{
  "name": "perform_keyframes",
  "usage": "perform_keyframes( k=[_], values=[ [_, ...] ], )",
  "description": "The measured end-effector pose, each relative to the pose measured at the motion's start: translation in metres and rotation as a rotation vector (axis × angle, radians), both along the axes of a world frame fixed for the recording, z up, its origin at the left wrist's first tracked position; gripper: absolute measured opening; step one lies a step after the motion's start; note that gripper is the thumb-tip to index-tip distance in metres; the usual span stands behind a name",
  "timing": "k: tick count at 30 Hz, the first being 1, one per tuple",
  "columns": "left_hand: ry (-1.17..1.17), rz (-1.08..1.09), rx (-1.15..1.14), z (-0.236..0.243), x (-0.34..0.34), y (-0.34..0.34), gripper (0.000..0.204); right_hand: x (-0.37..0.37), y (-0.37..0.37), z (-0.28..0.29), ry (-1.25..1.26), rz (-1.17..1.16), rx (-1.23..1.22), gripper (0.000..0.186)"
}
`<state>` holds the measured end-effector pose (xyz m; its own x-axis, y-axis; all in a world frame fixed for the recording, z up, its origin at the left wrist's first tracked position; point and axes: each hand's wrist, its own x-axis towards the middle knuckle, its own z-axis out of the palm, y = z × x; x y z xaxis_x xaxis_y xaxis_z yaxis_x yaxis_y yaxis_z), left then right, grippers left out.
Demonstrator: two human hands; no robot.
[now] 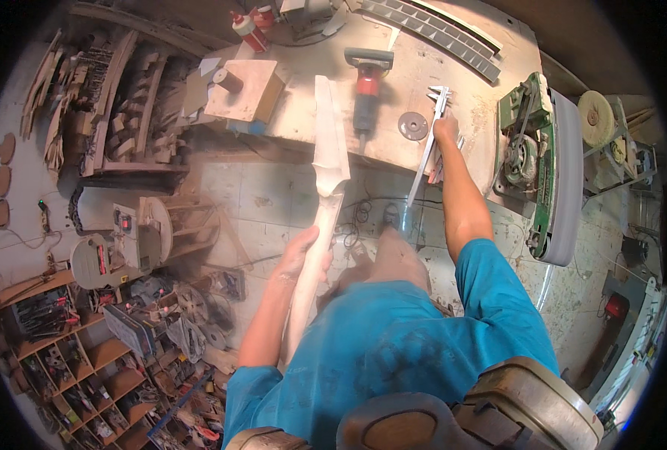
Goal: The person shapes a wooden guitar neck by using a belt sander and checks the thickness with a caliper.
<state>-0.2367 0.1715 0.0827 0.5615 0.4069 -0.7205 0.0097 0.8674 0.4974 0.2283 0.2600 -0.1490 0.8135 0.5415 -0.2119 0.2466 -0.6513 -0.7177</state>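
My left hand (297, 253) is wrapped round the slender lower part of a long, pale carved piece of wood (332, 150). Its broad, blocky end reaches up over the bench edge, and its thin end runs down beside my left forearm. In my right hand (446, 129) is a metal vernier caliper (426, 157), its jaws up over the bench and its long beam pointing down past the edge. Just left of the caliper lies a dark round abrasive disc (413, 126). A red and black angle grinder (366, 94) rests between that disc and the wood.
The wooden bench (453, 64) also bears a wooden block (245, 90), a red and white bottle (249, 31) and a grey slotted strip (442, 34). At the right stands a green belt sander (547, 172). Lower left are tool shelves (108, 356); a cable (360, 217) crosses the tiled floor.
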Motion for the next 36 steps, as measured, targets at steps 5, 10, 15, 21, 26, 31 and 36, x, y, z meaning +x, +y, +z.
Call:
perform_keyframes(
  k=[5, 10, 15, 21, 26, 31, 36],
  values=[
    [-0.299, -0.013, 0.054, 0.003, 0.019, 0.018, 0.051, -0.072, -0.061, 0.057, -0.133, 0.139, 0.261, 0.044],
    [-0.652, -0.005, 0.150, 0.015, 0.051, 0.040, 0.050, -0.205, -0.192, 0.189, 0.122, 0.328, 0.457, 0.034],
    [-0.631, -0.113, 0.405, 0.059, 0.122, 0.061, 0.040, -0.267, -0.287, 0.244, -0.121, 0.396, 0.576, 0.033],
    [-0.628, 0.046, 0.952, 0.158, 0.214, 0.027, 0.034, -0.263, -0.344, 0.334, 0.221, 0.625, 0.488, 0.035],
    [-0.647, 0.405, 0.574, 0.172, 0.247, -0.062, 0.036, -0.261, -0.391, 0.291, 0.312, 0.553, 0.526, 0.084],
    [-0.521, 0.523, 0.117, 0.131, 0.251, -0.175, 0.043, -0.197, -0.474, 0.282, 0.716, 0.104, 0.943, 0.126],
    [-0.327, 0.442, -0.043, 0.072, 0.247, -0.266, 0.042, -0.153, -0.545, 0.325, 0.300, 0.144, 1.013, 0.085]
  ],
)
